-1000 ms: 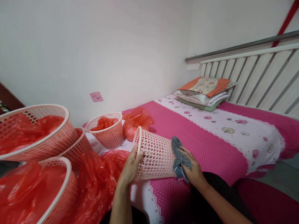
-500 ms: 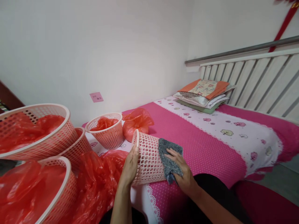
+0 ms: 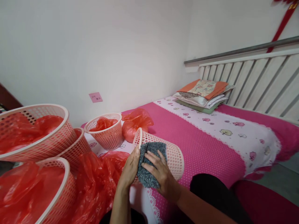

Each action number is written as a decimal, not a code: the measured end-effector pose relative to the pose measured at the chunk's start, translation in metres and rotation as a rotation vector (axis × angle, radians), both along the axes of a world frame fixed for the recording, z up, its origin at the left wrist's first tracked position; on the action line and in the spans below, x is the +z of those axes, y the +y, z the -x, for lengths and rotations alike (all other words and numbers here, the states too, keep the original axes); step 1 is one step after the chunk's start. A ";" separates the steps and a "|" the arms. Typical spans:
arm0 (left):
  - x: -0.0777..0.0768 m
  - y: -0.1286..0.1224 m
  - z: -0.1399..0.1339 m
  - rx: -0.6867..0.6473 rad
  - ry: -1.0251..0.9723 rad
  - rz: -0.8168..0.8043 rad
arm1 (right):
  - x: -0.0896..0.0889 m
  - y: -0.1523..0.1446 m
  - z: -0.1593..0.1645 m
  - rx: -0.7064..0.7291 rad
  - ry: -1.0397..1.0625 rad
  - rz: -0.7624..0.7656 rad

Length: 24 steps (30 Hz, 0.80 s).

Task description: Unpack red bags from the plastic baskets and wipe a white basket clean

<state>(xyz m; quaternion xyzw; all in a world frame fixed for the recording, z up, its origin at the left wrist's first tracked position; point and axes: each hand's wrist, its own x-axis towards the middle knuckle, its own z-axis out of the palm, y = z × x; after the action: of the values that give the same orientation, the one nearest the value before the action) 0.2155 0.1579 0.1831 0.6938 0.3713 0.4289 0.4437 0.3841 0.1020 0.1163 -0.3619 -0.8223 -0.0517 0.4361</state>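
Two bare hands are seen at six o'clock, both on a pink mesh basket (image 3: 171, 155) that lies on its side on a bed (image 3: 205, 149) with a pink dotted cover. The left hand (image 3: 129, 169) is closed around the basket's rim, at the end nearer the viewer. The right hand (image 3: 161, 175) is pressed flat, fingers spread, on a grey cloth (image 3: 148, 169) held against the basket wall just beside that rim.

A second ago the cloth was held at the basket's far end, by its base; half a second ago it lay midway along the wall. It has since been drawn up to the rim, touching the left hand, so one full pass along the side appears complete, and the basket has been turned slightly.

At nine o'clock, three larger baskets (image 3: 46, 137) lined with red plastic bags (image 3: 98, 180) are crowded together. At eleven o'clock a small lined basket (image 3: 106, 135) stands upright. At two o'clock, folded bedding (image 3: 203, 93) is stacked beside a slatted rail (image 3: 252, 77).
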 end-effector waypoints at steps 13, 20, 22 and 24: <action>0.001 0.001 0.000 0.000 0.007 -0.015 | 0.025 0.030 0.000 0.008 0.140 0.045; -0.004 0.005 0.001 -0.003 0.007 -0.037 | 0.028 0.039 0.002 -0.003 0.225 0.073; -0.005 0.005 0.001 -0.005 0.016 -0.044 | 0.028 0.040 0.000 -0.005 0.246 0.084; -0.006 0.005 0.001 -0.010 0.021 -0.039 | 0.029 0.042 -0.002 -0.011 0.268 0.103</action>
<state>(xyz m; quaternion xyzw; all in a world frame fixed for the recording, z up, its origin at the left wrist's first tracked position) 0.2142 0.1633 0.1772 0.7087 0.3637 0.4267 0.4283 0.3861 0.1444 0.1455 -0.3919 -0.7563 0.0370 0.5226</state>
